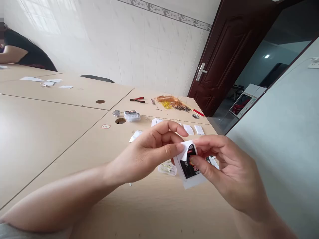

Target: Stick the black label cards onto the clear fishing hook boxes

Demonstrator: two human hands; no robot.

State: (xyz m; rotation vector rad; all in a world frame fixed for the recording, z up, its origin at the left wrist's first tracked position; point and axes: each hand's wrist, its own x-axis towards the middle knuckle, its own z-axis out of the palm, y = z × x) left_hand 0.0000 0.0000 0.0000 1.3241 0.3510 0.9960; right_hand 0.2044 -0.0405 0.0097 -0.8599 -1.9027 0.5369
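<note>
Both hands are over the near part of the table with a black printed sticker [191,171] on white backing paper [195,182] between them. One corner of the sticker is lifted and folded over, showing its white underside. My left hand [152,151] pinches at that upper left corner with thumb and fingers. Closed on the sheet's right side, my right hand [229,169] has its thumb across the printed face. Beneath the sheet stands a small clear plastic box [167,169] with thin pale pieces inside, partly hidden. More black and white printed labels [213,162] show behind my right hand.
Beyond my hands lie folded white papers [198,129], a lidded clear case [132,116], red-handled pliers [137,99] and a bundle of copper-coloured wires [171,101]. A cable hole [120,121] opens in the tabletop. A person [27,49] sits at the far left.
</note>
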